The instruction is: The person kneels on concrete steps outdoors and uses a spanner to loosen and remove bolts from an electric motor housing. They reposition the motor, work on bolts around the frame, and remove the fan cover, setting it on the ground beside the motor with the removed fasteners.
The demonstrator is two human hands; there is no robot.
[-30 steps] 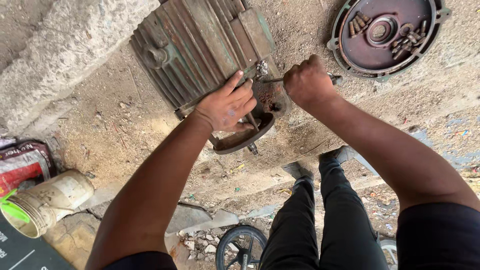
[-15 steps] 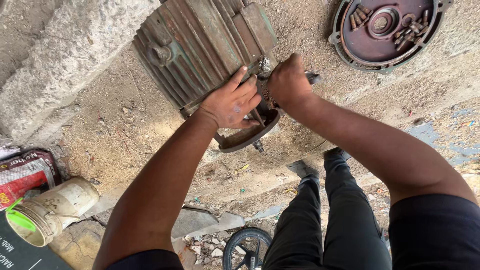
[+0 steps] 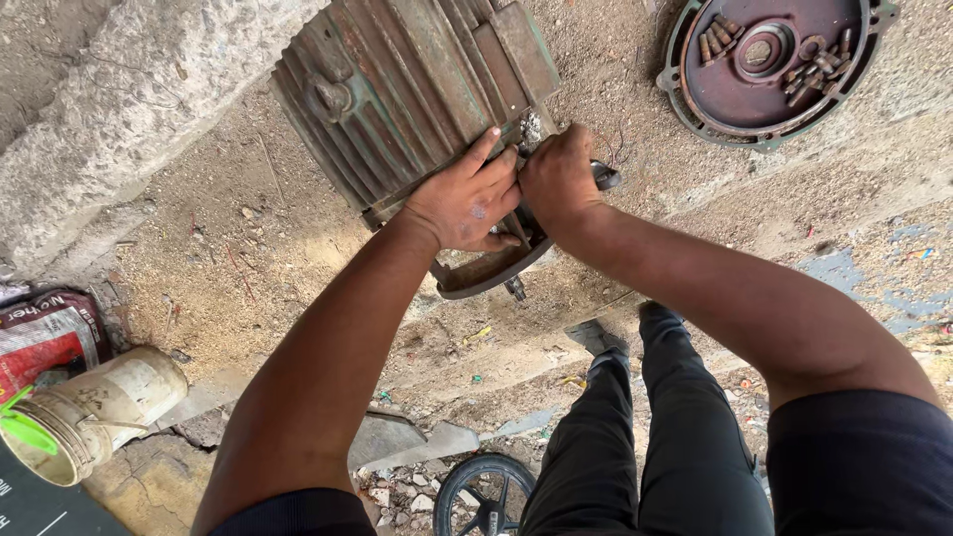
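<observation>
Legs: the person's 2 legs in black trousers stand below the hands, nearest the camera.
Wheel: a small black spoked wheel lies on rubble just left of the legs.
Bucket: a dirty cream plastic bucket lies tipped over far to the lower left of the left hand, beside a red printed bag.
Left hand: the left hand lies flat, fingers spread, pressed on the lower end of the rusty green ribbed metal motor housing.
Right hand: the right hand is clenched around a dark metal tool, touching the left hand's fingertips; only the tool's tip shows.
Motor housing: it rests on sandy ground directly under and above both hands, its round rim jutting out just below them.
Stone: a rough grey stone block sits up-left of the left hand.
Cover: a round rusty reddish end cover holding several loose rusty bolts lies well up-right of the right hand.
</observation>
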